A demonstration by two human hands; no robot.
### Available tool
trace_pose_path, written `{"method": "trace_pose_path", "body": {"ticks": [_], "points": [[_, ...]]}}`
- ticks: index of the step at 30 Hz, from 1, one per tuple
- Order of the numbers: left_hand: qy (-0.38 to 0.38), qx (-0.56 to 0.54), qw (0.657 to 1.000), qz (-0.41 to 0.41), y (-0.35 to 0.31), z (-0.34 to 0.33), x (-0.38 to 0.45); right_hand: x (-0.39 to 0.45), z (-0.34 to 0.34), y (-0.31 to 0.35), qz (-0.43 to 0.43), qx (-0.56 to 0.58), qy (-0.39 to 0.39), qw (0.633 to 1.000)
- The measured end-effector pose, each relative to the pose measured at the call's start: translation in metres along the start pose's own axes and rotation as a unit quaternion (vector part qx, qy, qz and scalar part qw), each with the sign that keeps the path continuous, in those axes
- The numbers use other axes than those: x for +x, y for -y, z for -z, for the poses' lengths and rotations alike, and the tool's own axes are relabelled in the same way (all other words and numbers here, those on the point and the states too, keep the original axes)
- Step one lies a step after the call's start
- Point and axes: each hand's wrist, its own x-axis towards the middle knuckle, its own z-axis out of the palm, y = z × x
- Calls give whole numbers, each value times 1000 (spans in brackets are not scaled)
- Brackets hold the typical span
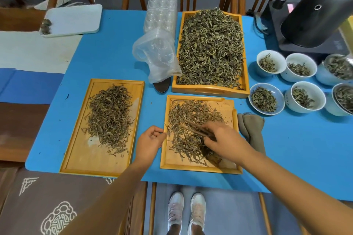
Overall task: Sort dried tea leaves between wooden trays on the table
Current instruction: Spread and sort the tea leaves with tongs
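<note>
Three wooden trays lie on the blue mat. The left tray [76, 154] holds a long pile of dried tea leaves [109, 118]. In the near middle tray [198, 168] the leaves [183, 139] are spread thin. The far tray [210, 90] is heaped with leaves [211, 47]. My right hand [223, 139] grips brown wooden tongs [196, 128] over the middle tray, their tips among the leaves. My left hand [150, 139] sits at that tray's left edge, fingers curled, pinching the rim or a leaf; I cannot tell which.
Several white bowls of leaves [303, 97] stand at the right, with a black machine [313, 15] behind them. A clear plastic bag [158, 55] and plastic cup packs [162, 13] lie left of the far tray. A grey cloth pouch [252, 128] lies right of the middle tray. A white tray [76, 19] sits far left.
</note>
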Motion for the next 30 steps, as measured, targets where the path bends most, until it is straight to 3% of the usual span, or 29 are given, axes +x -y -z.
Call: {"method": "trace_pose_path", "body": {"ticks": [8, 16, 30], "points": [[0, 4, 1000, 0, -1, 0, 0, -30, -20, 2, 17, -35, 37, 999], [0, 6, 1000, 4, -2, 0, 0, -57, -21, -5, -14, 40, -44, 998], [-1, 12, 1000, -1, -5, -1, -3, -78, -45, -15, -38, 34, -32, 998]]}}
